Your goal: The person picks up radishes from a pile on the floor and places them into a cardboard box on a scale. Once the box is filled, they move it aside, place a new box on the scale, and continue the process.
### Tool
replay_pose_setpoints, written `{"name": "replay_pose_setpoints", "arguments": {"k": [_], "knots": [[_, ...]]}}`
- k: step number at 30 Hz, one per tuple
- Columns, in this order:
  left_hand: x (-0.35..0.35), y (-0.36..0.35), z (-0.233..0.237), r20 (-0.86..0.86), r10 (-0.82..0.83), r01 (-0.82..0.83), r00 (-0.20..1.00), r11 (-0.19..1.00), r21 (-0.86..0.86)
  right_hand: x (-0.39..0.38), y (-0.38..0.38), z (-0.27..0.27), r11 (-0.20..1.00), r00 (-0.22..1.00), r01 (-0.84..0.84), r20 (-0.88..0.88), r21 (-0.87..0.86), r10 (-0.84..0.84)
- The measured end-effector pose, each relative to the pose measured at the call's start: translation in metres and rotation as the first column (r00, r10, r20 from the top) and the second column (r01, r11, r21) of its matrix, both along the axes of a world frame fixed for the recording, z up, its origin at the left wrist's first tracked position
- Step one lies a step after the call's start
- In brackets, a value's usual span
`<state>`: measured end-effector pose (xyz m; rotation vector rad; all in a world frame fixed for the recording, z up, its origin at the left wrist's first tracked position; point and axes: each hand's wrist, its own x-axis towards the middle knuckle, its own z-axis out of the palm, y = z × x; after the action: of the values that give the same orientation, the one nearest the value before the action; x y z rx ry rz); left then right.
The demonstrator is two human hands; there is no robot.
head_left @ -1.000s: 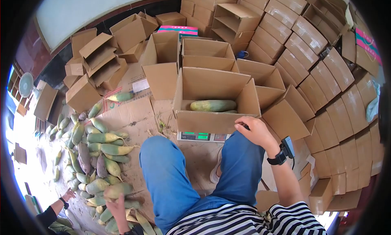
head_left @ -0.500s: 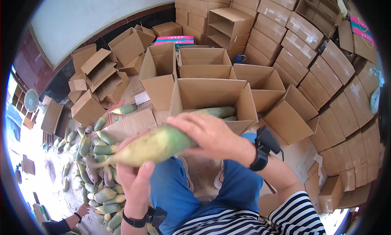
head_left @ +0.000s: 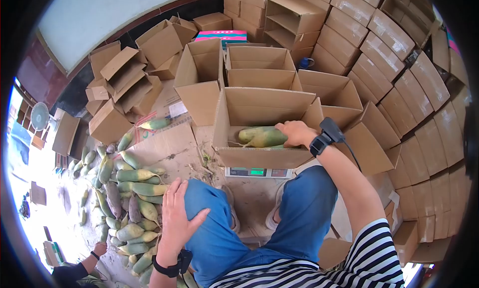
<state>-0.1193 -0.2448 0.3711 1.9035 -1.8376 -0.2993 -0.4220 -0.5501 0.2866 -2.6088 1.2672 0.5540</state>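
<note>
In the head view, my right hand is inside an open cardboard box, its fingers round the green end of a pale green radish. At least one more radish lies against it in the box. The box sits on a scale with a lit green display. My left hand is empty with fingers spread, by my left knee. Beside it on the left is a heap of green radishes, several of them soil-stained.
Other open cardboard boxes stand behind the scale. Stacked cartons rise along the right side and the back. Tumbled empty boxes lie at the back left. Another person's hand is at the heap's lower left edge.
The radish that both hands held in front of me is now down in the box under my right hand. My left hand has let go and lowered towards my left knee.
</note>
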Motion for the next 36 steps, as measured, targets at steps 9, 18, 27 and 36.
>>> {"name": "replay_pose_setpoints", "arguments": {"k": [9,18,27,36], "knots": [[0.001,-0.001,-0.004,-0.026,0.025,-0.025,0.999,1.0,-0.007,-0.014,-0.011,-0.037,0.991,0.995,0.082,0.054,0.101,-0.088],[0.016,0.006,-0.01,-0.304,-0.025,0.021,0.952,1.0,-0.016,0.041,0.089,0.119,0.993,0.624,-0.064,0.773,-0.097,0.116],[0.077,0.069,-0.114,-0.516,0.487,-0.395,0.705,0.873,0.284,0.032,0.121,0.124,0.99,0.679,-0.108,0.721,-0.091,0.14],[0.091,0.188,-0.29,-0.368,0.708,-0.449,0.603,0.683,0.577,0.063,0.144,0.095,0.979,0.706,-0.196,0.686,-0.05,0.176]]}}
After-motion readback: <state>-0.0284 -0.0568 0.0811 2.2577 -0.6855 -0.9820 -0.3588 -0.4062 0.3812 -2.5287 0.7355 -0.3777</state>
